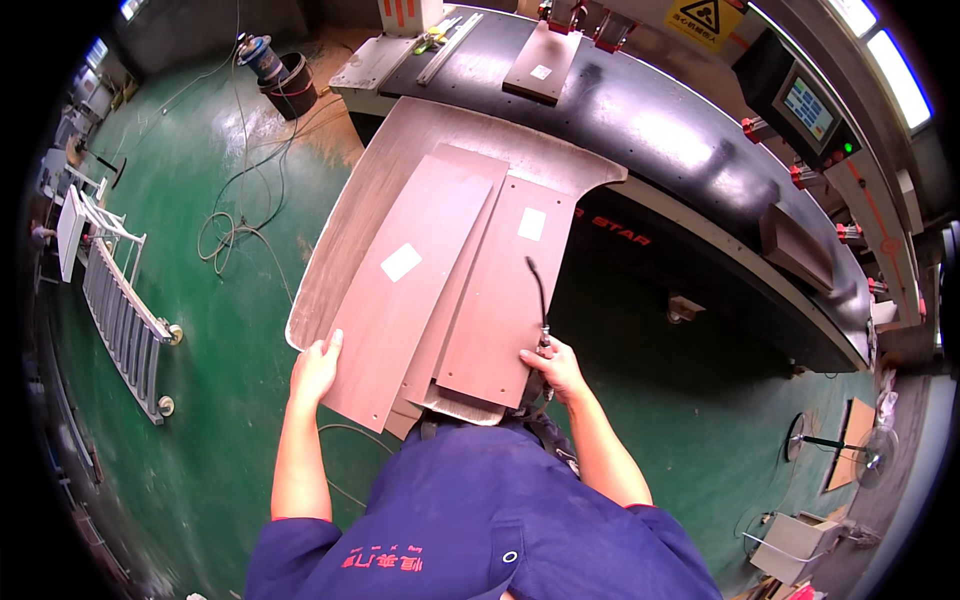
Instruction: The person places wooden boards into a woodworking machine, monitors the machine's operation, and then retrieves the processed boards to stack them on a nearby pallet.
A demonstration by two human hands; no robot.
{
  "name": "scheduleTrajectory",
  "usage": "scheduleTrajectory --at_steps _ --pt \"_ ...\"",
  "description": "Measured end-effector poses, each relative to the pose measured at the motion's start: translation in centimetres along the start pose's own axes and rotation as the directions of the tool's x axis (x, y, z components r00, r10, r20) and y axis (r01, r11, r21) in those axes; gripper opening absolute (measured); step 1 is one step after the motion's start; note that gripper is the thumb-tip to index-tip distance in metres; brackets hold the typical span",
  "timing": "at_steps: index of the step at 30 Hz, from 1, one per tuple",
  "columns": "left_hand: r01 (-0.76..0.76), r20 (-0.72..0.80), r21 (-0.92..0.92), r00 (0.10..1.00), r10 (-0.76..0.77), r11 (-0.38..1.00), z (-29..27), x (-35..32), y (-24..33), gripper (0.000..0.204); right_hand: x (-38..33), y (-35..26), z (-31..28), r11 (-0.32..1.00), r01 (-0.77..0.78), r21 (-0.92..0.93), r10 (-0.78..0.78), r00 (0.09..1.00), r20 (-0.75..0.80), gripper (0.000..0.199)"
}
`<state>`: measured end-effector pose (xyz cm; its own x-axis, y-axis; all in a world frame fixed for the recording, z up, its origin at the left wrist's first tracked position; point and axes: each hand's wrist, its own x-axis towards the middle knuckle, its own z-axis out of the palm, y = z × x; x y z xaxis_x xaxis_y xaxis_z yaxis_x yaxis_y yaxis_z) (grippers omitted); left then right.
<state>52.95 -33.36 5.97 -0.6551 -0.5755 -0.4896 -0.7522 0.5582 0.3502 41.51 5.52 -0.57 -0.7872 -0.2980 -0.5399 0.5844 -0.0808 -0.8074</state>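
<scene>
My left hand (315,370) is closed on the near left edge of a brownish-pink panel (385,315) with a white label, thumb on top. That panel lies slanted, overlapping other boards. In my right hand (558,370) is an air blow gun (544,340), its thin black bent nozzle pointing away from me. The gun is over the right edge of a second labelled panel (505,290), which has small holes near its corners. Between the two panels part of another board (437,343) shows. All of them rest on a worn side table (345,220) with a rounded edge.
Beyond the side table runs a long black machine bed (650,130) with a panel (543,62) and a brown block (795,247) on it. A control screen (808,108) hangs at right. Hoses (240,225), a bucket (290,90) and a wheeled metal stand (122,310) are on the left floor.
</scene>
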Motion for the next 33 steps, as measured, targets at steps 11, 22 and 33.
scheduleTrajectory --at_steps 11,22,33 --pt "0.082 -0.362 0.056 0.93 -0.056 0.995 -1.5 -2.7 4.3 0.077 0.6 -0.8 -2.4 0.996 0.037 0.084 -0.027 0.992 -0.121 0.035" --pt "-0.328 -0.322 0.266 0.856 0.404 0.906 -2.3 -8.3 25.4 0.067 1.4 -12.4 -25.5 0.942 0.206 0.264 -0.138 0.958 -0.252 0.029" --pt "-0.649 0.202 0.487 0.735 0.648 0.584 3.4 -7.4 47.1 0.065 -1.4 -14.1 -42.7 0.722 0.091 0.686 -0.312 0.928 0.205 0.058"
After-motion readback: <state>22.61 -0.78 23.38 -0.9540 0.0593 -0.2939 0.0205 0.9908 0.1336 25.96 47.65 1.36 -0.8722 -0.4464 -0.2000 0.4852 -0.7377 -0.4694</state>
